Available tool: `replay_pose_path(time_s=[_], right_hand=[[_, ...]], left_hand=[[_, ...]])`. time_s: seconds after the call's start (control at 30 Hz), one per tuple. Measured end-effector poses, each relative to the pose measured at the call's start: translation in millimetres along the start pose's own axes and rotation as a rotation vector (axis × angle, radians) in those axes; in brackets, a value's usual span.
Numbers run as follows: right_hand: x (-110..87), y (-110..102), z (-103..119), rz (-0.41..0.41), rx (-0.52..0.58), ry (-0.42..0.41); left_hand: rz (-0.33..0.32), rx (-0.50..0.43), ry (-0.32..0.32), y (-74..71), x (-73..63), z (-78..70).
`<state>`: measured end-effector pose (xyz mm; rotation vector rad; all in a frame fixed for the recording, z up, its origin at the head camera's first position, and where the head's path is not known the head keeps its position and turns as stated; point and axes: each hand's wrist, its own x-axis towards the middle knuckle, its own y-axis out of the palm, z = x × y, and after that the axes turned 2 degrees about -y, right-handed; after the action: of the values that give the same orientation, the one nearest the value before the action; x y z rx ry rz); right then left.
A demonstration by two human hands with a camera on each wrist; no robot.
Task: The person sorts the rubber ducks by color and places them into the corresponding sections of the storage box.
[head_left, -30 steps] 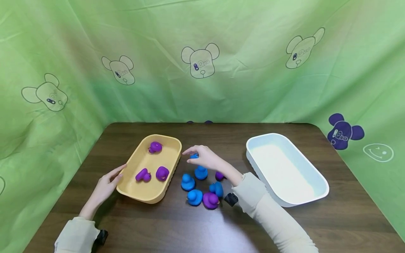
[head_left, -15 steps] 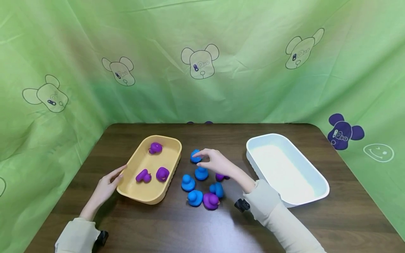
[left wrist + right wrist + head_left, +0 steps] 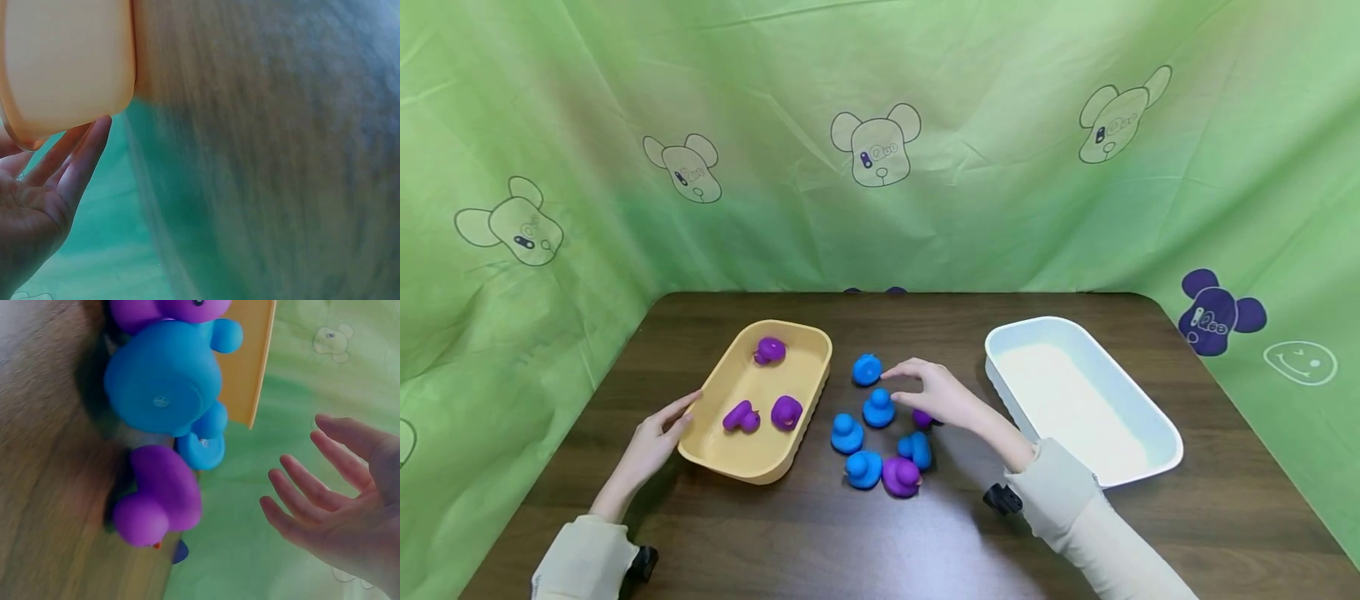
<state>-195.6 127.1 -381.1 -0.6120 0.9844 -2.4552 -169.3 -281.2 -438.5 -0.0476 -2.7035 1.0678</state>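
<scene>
My left hand [image 3: 651, 437] rests its outstretched fingers on the near left side of a yellow tray [image 3: 711, 450]; the left wrist view shows the fingertips [image 3: 103, 128] against its outer wall. Inside the tray lie several purple rubber ducks, one of them [image 3: 786, 412] near the right wall. My right hand [image 3: 943, 396] hovers with parted fingers over the loose ducks, holding nothing. Nearest to it are a blue duck [image 3: 878, 408] and another tipped blue duck [image 3: 867, 370]. Beneath the hand, a purple duck [image 3: 165, 487] is partly hidden in the head view.
More blue ducks [image 3: 847, 433] and a purple duck [image 3: 901, 477] are grouped between the two trays on the brown table [image 3: 790, 550]. A white tray [image 3: 1078, 408] stands to the right. Green printed cloth [image 3: 880, 233] hangs behind and beside the table.
My right hand has drawn back to the right from beside the yellow tray, uncovering the tipped blue duck at the back. The left hand has stayed at the tray.
</scene>
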Motion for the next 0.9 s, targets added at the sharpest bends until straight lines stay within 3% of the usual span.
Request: replay_pose_path(time_s=[0.9], right_hand=[[-30.7, -5.3, -31.6, 0.0, -0.063, 0.011]], left_hand=[[-0.005, -0.017, 0.014, 1.2, 1.0, 4.7]])
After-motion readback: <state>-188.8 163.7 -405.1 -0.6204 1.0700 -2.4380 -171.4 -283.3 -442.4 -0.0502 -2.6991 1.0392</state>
